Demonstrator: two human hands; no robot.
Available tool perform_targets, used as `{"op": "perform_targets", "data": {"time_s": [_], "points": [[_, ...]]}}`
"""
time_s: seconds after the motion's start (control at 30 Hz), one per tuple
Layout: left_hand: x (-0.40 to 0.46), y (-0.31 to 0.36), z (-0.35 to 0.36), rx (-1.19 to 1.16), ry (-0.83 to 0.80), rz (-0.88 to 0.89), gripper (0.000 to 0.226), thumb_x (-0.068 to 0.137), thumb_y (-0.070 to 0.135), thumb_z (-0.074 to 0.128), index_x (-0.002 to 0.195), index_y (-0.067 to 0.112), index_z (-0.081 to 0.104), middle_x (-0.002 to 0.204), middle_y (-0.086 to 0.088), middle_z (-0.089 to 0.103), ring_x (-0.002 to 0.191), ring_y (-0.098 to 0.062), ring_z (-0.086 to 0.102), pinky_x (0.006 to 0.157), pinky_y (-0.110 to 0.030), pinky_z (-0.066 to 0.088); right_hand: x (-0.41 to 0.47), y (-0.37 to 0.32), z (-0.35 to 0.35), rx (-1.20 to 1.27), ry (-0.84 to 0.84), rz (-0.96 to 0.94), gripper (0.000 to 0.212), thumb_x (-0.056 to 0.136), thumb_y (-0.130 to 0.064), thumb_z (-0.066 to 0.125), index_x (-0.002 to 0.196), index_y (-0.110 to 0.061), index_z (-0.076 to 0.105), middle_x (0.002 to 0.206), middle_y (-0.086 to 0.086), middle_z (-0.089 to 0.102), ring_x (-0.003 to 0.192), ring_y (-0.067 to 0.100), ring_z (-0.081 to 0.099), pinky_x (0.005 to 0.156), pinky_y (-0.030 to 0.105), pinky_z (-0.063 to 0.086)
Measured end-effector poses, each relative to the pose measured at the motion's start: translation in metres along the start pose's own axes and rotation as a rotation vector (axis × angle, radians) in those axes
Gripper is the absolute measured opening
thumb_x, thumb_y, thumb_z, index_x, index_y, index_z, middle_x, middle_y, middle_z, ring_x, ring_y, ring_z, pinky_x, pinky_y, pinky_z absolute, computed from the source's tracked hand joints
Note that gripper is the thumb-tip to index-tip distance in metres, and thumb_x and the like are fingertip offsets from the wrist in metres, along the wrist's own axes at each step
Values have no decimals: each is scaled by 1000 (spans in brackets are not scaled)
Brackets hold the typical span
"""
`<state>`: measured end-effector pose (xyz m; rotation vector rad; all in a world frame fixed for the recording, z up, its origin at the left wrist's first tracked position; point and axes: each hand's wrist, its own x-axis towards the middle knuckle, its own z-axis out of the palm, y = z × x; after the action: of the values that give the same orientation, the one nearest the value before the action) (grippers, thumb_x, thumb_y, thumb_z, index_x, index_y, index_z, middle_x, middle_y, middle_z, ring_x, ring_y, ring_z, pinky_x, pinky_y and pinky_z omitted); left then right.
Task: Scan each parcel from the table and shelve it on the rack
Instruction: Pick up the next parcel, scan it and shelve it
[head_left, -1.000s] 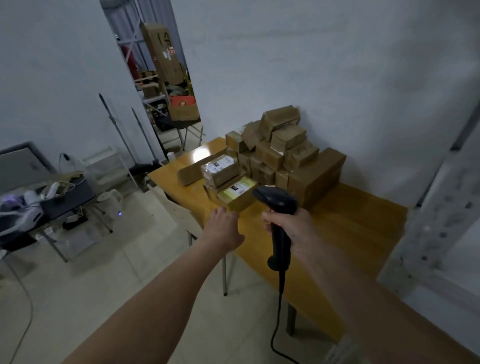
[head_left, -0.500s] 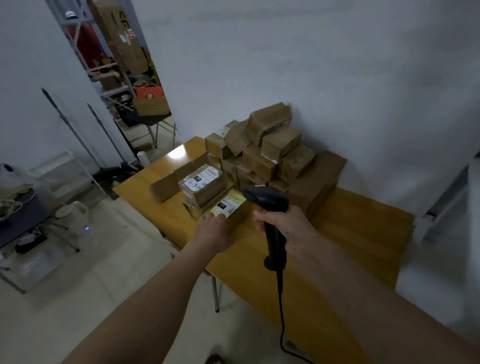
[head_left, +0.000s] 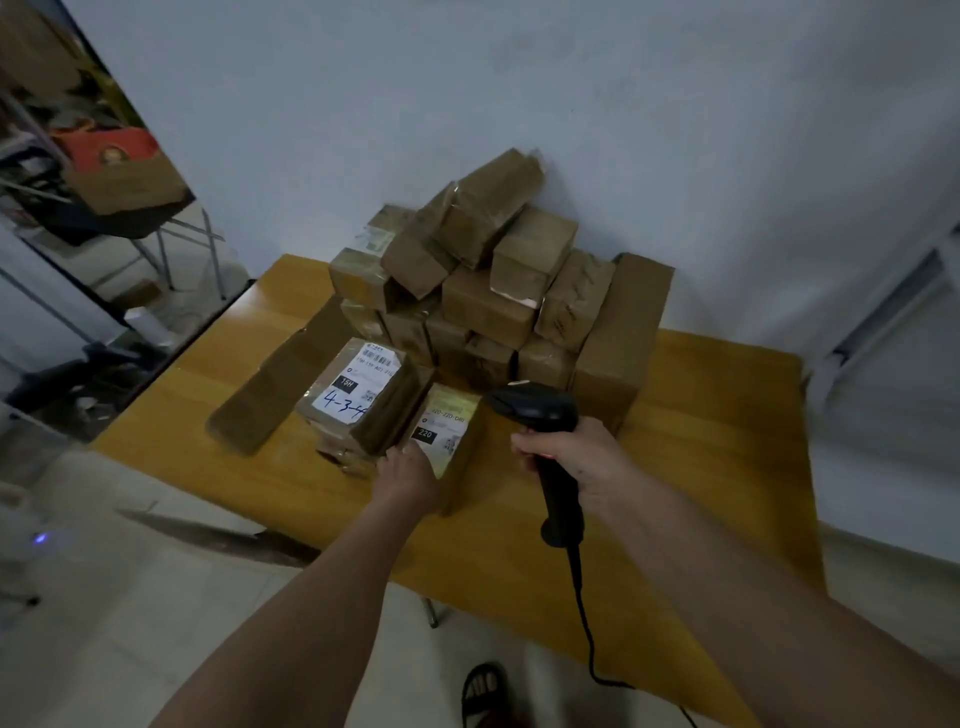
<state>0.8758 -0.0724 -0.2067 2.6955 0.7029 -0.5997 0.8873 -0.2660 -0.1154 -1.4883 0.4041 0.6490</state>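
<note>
A small brown parcel with a yellowish label reading 220 (head_left: 453, 423) lies on the wooden table (head_left: 701, 447) in front of a pile of brown parcels (head_left: 498, 291). My left hand (head_left: 408, 475) grips its near left end. My right hand (head_left: 569, 452) holds a black corded barcode scanner (head_left: 535, 410) upright, its head just right of that label. To the left of the 220 parcel, a parcel with a white label marked 4-3-4 (head_left: 358, 387) sits on top of another.
A long flat brown box (head_left: 280, 389) lies at the table's left end. The scanner cable (head_left: 584, 623) hangs down over the front edge. My sandalled foot (head_left: 483, 691) stands below. A doorway with a chair and boxes (head_left: 119, 176) opens at the left.
I have stepped closer to the table. My left hand has reached forward onto the 220 parcel, and the scanner has moved up beside its label.
</note>
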Motion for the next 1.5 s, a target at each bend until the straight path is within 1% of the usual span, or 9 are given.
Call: {"op": "perform_targets", "data": {"time_s": [0.1, 0.27, 0.43, 0.57, 0.73, 0.83, 0.97, 1.13, 1.5], "points": [[20, -7, 7, -3, -28, 14, 90, 80, 27, 74, 148, 5, 19, 145, -16, 30, 135, -33, 32, 110, -42, 34, 11, 7, 7, 3, 59, 26, 17, 73, -7, 80, 87, -3, 71, 81, 12, 72, 64, 18, 66, 83, 38, 54], [42, -9, 15, 40, 14, 23, 99, 78, 41, 75, 148, 4, 15, 143, -18, 30, 133, -36, 31, 108, -42, 34, 20, 17, 12, 14, 103, 70, 22, 76, -8, 78, 96, -3, 69, 86, 10, 70, 65, 17, 65, 69, 30, 53], [49, -3, 23, -176, 14, -61, 103, 72, 39, 80, 146, 4, 17, 144, -18, 31, 135, -36, 29, 110, -46, 28, 15, 27, 8, 6, 161, 76, 12, 76, -8, 78, 85, -5, 69, 75, 10, 65, 68, 19, 62, 81, 36, 51], [31, 17, 35, -378, 44, -109, 98, 64, 28, 87, 138, 7, 26, 138, -16, 34, 131, -35, 32, 108, -48, 35, 6, 27, 3, 20, 204, 63, 17, 79, -11, 77, 92, -6, 68, 73, 9, 63, 71, 21, 61, 80, 38, 51], [-10, 58, 39, -624, 280, 41, 108, 53, 22, 93, 139, 8, 29, 137, -11, 36, 128, -27, 35, 107, -42, 37, -18, 13, -4, 40, 273, -59, 9, 80, -15, 77, 83, -14, 68, 68, 4, 64, 72, 22, 63, 83, 45, 51], [-24, 86, 15, -727, 467, 124, 106, 52, 17, 92, 138, 5, 32, 136, -12, 37, 126, -26, 36, 105, -37, 37, -36, -3, -9, 49, 302, -176, 10, 80, -16, 76, 75, -14, 68, 65, 2, 64, 68, 17, 62, 73, 34, 49], [-35, 119, -27, -830, 641, 203, 102, 55, 21, 91, 136, 2, 32, 137, -14, 35, 127, -27, 33, 107, -39, 34, -66, -29, -11, 34, 283, -364, 7, 81, -18, 75, 79, -17, 68, 66, -2, 66, 64, 6, 63, 60, 17, 47], [-46, 148, -58, -846, 745, 197, 93, 61, 14, 85, 135, 2, 31, 139, -17, 33, 130, -31, 32, 109, -42, 32, -100, -49, -13, 45, 264, -524, 7, 83, -18, 73, 85, -22, 67, 72, 1, 67, 73, 10, 65, 70, 24, 52], [-69, 171, -64, -911, 793, 173, 88, 62, 10, 83, 135, 2, 34, 140, -17, 35, 133, -33, 32, 110, -48, 32, -126, -49, -24, 157, 257, -545, 13, 83, -19, 72, 83, -6, 69, 73, 10, 66, 70, 14, 63, 80, 35, 50]]}}
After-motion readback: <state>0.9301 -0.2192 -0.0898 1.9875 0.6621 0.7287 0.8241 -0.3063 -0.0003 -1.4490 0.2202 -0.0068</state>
